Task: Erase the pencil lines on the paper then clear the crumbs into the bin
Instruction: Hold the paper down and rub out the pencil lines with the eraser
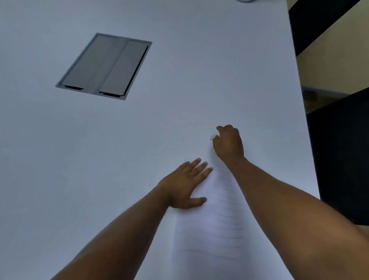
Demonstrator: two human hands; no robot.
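A white lined sheet of paper (215, 223) lies on the white table (179, 80), running from between my forearms toward the far side. My left hand (185, 185) lies flat on the paper's left part, fingers straight and spread. Beyond the paper's far end, my right hand (229, 143) curls its fingers round a small white eraser (213, 136), of which only a tip shows at the fingertips. Any pencil lines or crumbs are too faint to make out. No bin is in view.
A grey metal cable hatch (105, 66) with two lids is set into the table at the far left. The table's right edge (301, 104) runs along dark furniture (339, 149) and a pale floor. A pale round object (246, 1) barely shows at the top edge.
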